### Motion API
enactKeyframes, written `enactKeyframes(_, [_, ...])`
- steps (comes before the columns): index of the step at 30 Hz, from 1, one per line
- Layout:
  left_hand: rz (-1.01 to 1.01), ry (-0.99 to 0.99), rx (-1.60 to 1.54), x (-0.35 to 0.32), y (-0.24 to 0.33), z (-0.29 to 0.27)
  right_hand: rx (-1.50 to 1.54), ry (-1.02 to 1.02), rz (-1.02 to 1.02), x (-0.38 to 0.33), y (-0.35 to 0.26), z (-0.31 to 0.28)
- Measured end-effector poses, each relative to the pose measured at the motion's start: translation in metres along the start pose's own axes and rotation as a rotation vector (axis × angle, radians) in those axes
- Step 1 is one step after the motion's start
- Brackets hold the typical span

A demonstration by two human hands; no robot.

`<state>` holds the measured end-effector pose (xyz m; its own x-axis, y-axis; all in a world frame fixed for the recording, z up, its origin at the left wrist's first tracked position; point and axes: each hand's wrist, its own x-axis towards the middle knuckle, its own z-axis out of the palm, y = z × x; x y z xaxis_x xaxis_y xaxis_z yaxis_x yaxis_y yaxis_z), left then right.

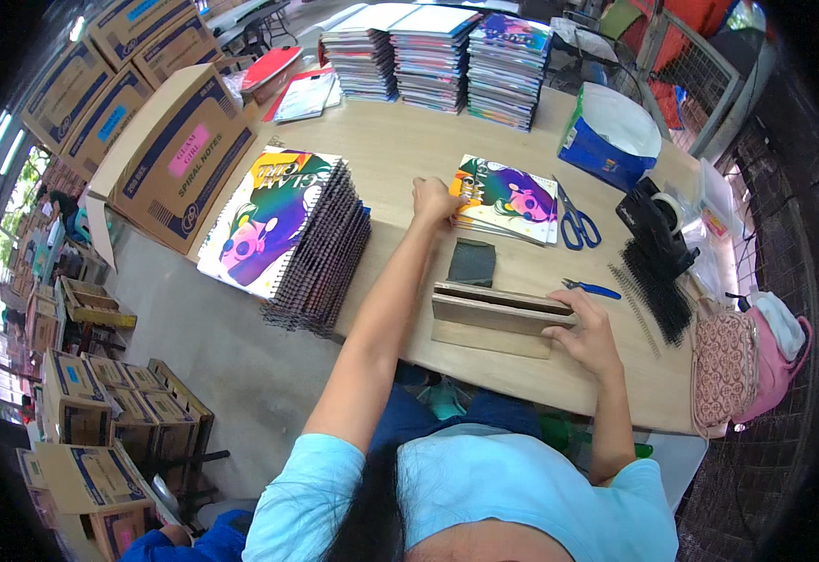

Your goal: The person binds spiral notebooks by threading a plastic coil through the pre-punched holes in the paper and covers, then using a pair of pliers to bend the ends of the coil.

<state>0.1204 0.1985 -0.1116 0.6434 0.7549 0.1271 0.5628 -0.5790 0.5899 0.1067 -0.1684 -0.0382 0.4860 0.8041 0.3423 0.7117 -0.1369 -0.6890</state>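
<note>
A small stack of colorful notebook covers lies on the table ahead of me. My left hand is at its left edge, fingers apart, the thumb side touching or very close to the sheets. Nearer my body stands a wooden jig, made of upright boards on a flat base. The fingers and thumb of my right hand grip the right end of its boards. A dark grey block sits just behind the jig. To the left rises a tall stack of spiral notebooks, with the same printed cover.
Scissors, blue-handled pliers, black spiral wires and a tape dispenser lie at the right. Behind are a blue package and tall paper stacks. A large carton flanks the table's left side.
</note>
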Motion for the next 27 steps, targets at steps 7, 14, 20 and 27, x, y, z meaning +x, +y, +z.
enactKeyframes(7, [0.369,-0.014,-0.682,-0.069,0.068,-0.087,0.333,0.648,0.212,0.055,0.036,-0.007])
enactKeyframes(14, [0.341,0.018,-0.943,-0.179,0.012,-0.161,0.605,0.328,-0.049,0.07,-0.065,0.007])
enactKeyframes(20, [0.13,0.084,-0.963,-0.204,-0.045,-0.125,0.337,0.157,-0.08,0.069,-0.07,0.043])
enactKeyframes(27, [0.173,0.089,-1.019,-0.199,-0.04,-0.11,0.236,0.226,-0.103,0.063,-0.061,0.04])
